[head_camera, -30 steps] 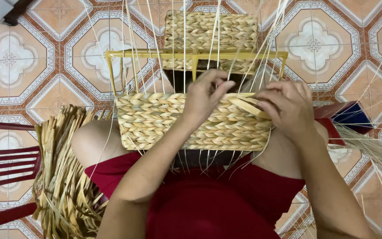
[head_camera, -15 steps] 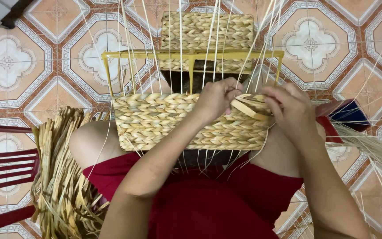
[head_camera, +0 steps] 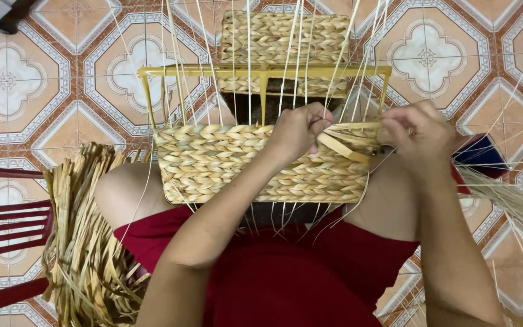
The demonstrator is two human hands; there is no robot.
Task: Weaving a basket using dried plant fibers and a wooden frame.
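Where the patterned orange tile floor (head_camera: 49, 79) spreads beneath, a half-woven straw basket (head_camera: 237, 169) on its yellow wire frame (head_camera: 261, 71) rests across the person's lap. A loose straw bundle (head_camera: 86, 242) lies left. The left hand (head_camera: 295, 133) pinches a flat straw strand (head_camera: 349, 148); the right hand (head_camera: 422, 133) grips its end.

**What could not be seen**

The left hand (head_camera: 295, 130) covered part of the basket's (head_camera: 225, 163) woven top row, and its fingertips were tucked out of sight. The right hand (head_camera: 422, 130) hid the basket's corner. The straw bundle (head_camera: 83, 242) and red chair (head_camera: 7, 230) ran off the frame's edge. The thin strands blurred upward.
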